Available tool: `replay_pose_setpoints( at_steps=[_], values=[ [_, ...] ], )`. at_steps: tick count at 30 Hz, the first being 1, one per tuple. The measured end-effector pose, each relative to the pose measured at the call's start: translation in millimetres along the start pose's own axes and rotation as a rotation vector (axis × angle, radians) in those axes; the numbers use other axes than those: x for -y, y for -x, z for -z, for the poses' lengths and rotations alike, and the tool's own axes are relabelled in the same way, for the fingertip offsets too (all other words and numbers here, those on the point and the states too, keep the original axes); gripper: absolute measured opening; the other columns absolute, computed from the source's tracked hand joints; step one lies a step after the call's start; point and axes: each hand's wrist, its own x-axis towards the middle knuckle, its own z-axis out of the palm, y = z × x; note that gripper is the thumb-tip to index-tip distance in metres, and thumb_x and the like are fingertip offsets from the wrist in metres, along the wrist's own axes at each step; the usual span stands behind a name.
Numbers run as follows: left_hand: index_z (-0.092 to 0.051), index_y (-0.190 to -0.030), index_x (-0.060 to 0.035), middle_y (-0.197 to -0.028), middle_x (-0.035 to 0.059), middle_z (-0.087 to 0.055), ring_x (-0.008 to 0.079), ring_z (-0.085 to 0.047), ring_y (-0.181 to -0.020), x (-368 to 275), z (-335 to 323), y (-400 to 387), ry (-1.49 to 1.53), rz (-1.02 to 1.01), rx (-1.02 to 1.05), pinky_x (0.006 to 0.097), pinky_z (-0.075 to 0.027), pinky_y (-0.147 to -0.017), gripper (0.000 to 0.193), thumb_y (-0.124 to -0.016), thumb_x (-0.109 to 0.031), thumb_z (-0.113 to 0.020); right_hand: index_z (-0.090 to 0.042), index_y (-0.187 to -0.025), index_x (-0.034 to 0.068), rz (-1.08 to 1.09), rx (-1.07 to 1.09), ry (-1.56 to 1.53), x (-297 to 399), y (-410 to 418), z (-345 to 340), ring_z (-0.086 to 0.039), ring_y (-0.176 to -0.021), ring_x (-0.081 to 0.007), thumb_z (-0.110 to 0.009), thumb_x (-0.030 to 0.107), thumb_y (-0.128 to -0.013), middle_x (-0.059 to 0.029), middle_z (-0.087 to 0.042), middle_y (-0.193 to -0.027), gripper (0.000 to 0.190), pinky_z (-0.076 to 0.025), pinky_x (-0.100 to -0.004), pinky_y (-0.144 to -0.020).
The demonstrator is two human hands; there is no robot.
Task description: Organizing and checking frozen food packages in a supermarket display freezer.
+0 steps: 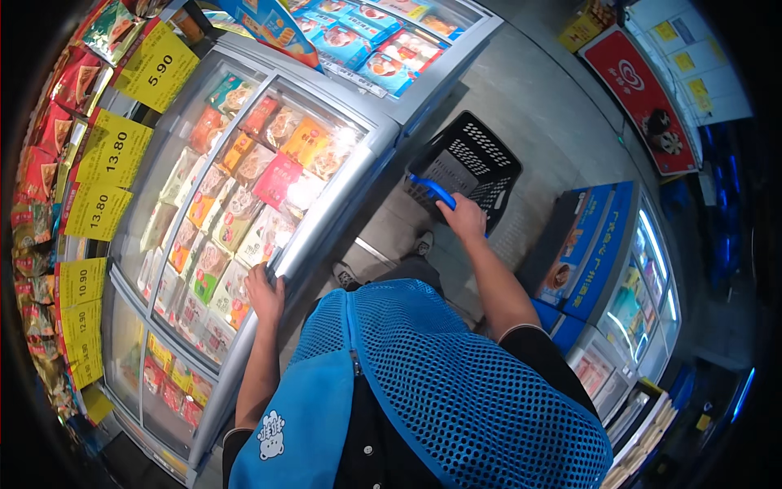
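My right hand (465, 217) is closed round the blue handle (432, 188) of a black plastic shopping basket (498, 153), which hangs or rests over the floor; its inside shows no goods. My left hand (266, 293) lies on the metal edge of a chest freezer (342, 183), fingers at the rim of its sliding glass lid (214, 202); whether they grip it is unclear. Under the glass lie rows of packaged frozen foods (241, 220), among them a pink packet (278, 180) and an orange packet (305, 142).
Yellow price tags (113, 147) and hanging snack packets (49, 177) line the freezer's far side. Another freezer with blue packets (348, 43) adjoins it. A blue-fronted display freezer (595, 250) stands at the right, and a red sign (641, 98) is at the upper right.
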Motion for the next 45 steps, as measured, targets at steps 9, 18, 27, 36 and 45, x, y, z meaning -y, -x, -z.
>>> replay_pose_setpoints(
  at_steps=[9,18,27,36,45],
  values=[
    [-0.056,-0.136,-0.0001,-0.133,0.0216,-0.056,0.0426,-0.051,-0.124,-37,-47,-16,-0.210,0.347,-0.074,0.0515,-0.041,-0.108,0.066,-0.083,-0.029,-0.082,-0.073,-0.104,0.014,0.117,-0.034,-0.036,-70,-91,35,-0.072,-0.090,-0.0413,-0.070,0.052,-0.093,-0.0163,-0.076,-0.094,0.040,-0.055,-0.0530,-0.079],
    [-0.041,-0.155,-0.0006,-0.158,0.0336,-0.035,0.0551,-0.023,-0.150,-140,-79,-51,-0.484,0.460,0.171,0.0563,-0.020,-0.127,0.093,-0.084,-0.046,-0.081,-0.069,-0.107,0.012,0.224,-0.004,-0.003,-123,-170,78,-0.072,-0.090,-0.0417,-0.068,0.051,-0.094,-0.0170,-0.075,-0.094,0.040,-0.055,-0.0531,-0.079],
    [-0.045,-0.141,0.0137,-0.144,0.0273,-0.050,0.0450,-0.040,-0.141,-150,-83,-69,-0.681,0.393,0.233,0.0611,-0.019,-0.123,0.091,-0.090,-0.058,-0.071,-0.067,-0.104,0.014,0.193,0.007,0.027,-148,-241,113,-0.072,-0.091,-0.0395,-0.068,0.049,-0.093,-0.0130,-0.075,-0.096,0.036,-0.054,-0.0533,-0.081],
    [-0.053,-0.131,0.0120,-0.140,0.0319,-0.052,0.0454,-0.047,-0.135,-153,-64,-129,-0.274,0.644,0.334,0.0480,-0.039,-0.115,0.069,-0.083,-0.030,-0.080,-0.073,-0.113,0.021,0.102,0.139,0.120,-165,-308,139,-0.072,-0.098,-0.0365,-0.074,0.046,-0.090,-0.0126,-0.077,-0.100,0.034,-0.056,-0.0480,-0.086],
    [-0.053,-0.138,0.0015,-0.159,0.0242,-0.038,0.0460,-0.036,-0.148,-363,-147,-268,0.191,-0.071,0.012,0.0518,-0.032,-0.123,0.060,-0.084,-0.012,-0.075,-0.076,-0.112,0.022,0.044,0.195,0.188,-178,-373,166,-0.072,-0.101,-0.0372,-0.070,0.048,-0.091,-0.0156,-0.076,-0.102,0.034,-0.056,-0.0497,-0.089]
  ],
)
